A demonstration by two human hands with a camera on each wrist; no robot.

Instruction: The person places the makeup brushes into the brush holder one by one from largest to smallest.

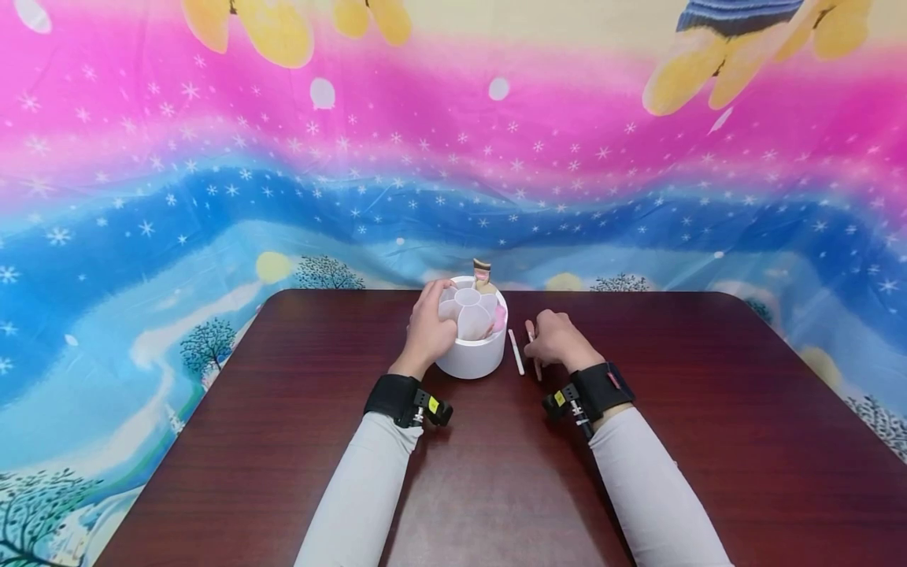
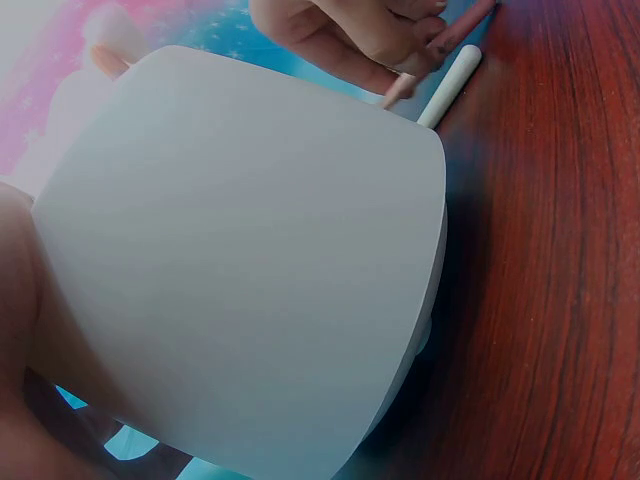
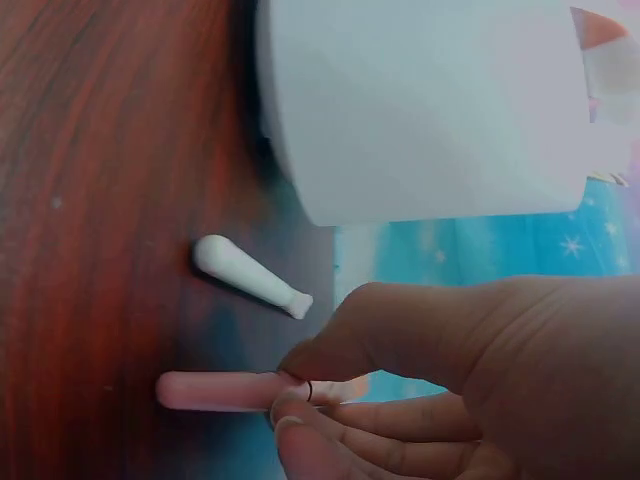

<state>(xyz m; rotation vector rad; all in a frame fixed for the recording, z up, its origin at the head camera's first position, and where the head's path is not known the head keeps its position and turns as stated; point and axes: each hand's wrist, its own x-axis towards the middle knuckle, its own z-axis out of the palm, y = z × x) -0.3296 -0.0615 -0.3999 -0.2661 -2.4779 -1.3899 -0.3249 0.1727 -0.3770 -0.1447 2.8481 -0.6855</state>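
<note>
A white round organizer [image 1: 469,358] with several clear compartments stands on the table. My left hand [image 1: 430,323] holds it by its left rim, the thumb in front and the fingers over the top. A brown-and-pink item [image 1: 483,273] sticks up at its back, with a soft pink piece [image 1: 500,317] inside the right rim. To the right of the organizer, my right hand [image 1: 558,340] pinches a slim pink makeup brush [image 3: 225,391] between thumb and fingers. Its far end is partly hidden by the fingers. A white brush [image 3: 245,272] lies between that hand and the organizer.
The dark red wooden table [image 1: 468,488] has its far edge just behind the organizer. A printed cloth [image 1: 453,157] with snowflakes and trees hangs behind and along the sides. Black straps with cameras are on both wrists.
</note>
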